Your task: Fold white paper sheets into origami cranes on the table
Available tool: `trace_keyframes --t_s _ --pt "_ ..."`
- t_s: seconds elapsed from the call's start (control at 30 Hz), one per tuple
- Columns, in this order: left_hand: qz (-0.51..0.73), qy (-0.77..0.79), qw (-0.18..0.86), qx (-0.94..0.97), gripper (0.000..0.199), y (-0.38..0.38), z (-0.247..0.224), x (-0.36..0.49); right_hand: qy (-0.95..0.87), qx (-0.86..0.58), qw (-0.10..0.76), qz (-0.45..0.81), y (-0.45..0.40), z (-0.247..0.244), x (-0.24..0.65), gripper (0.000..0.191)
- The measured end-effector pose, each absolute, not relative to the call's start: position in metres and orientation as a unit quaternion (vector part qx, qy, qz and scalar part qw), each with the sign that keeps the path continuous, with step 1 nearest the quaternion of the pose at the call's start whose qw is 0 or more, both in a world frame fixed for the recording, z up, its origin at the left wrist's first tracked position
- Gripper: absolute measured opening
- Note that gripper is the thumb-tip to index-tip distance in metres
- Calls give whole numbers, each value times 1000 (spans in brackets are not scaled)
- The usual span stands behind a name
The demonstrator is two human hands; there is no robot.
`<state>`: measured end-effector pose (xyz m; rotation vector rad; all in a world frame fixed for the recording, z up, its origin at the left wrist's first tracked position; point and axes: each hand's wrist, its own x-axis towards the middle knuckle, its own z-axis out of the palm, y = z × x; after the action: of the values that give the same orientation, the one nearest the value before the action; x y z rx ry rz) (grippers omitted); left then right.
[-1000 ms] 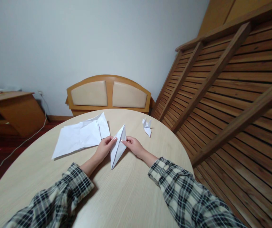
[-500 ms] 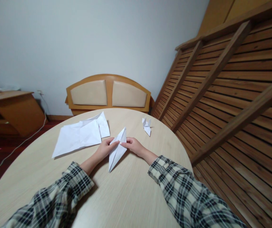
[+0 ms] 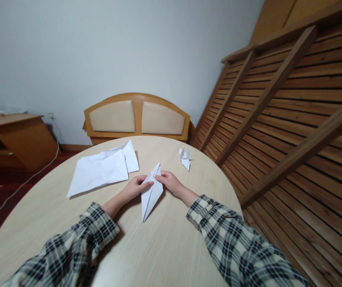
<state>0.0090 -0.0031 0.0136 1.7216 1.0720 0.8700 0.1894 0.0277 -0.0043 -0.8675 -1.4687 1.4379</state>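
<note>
A folded white paper (image 3: 151, 198), shaped like a long narrow diamond with a crease or slit down its middle, is held between my two hands over the round table. My left hand (image 3: 135, 187) grips its left edge, thumb on top and fingers underneath. On the upper right edge, my right hand (image 3: 171, 183) pinches it with the thumb pressed near the centre line. Both hands' fingertips under the paper are hidden. Beyond my right hand stands a small folded paper figure (image 3: 185, 159) with pointed tips, like an origami crane.
Several white paper sheets (image 3: 97, 171) lie overlapping on the left of the pale round table (image 3: 165, 247). A slatted wooden panel (image 3: 278, 119) leans along the right side. Behind the table is a padded headboard (image 3: 136, 115); a wooden desk (image 3: 24, 135) stands far left.
The folded paper has shifted slightly right and toward me and turned a little. My right thumb now lies higher on it, with the left thumb below.
</note>
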Motion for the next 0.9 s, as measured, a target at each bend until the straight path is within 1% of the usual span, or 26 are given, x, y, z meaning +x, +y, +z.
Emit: trace_keyframes --t_s 0.2,0.53,0.7,0.9 --pt "319 431 443 719 38 -4 15 11 -582 -351 441 586 27 -1 190 39" --pt "307 432 440 725 36 0 7 8 -593 -354 434 578 25 1 189 44" --pt "296 415 457 729 34 -1 8 7 -593 -353 468 552 28 1 189 35" --pt "294 407 443 743 32 -1 9 5 -561 -352 487 569 29 2 190 29"
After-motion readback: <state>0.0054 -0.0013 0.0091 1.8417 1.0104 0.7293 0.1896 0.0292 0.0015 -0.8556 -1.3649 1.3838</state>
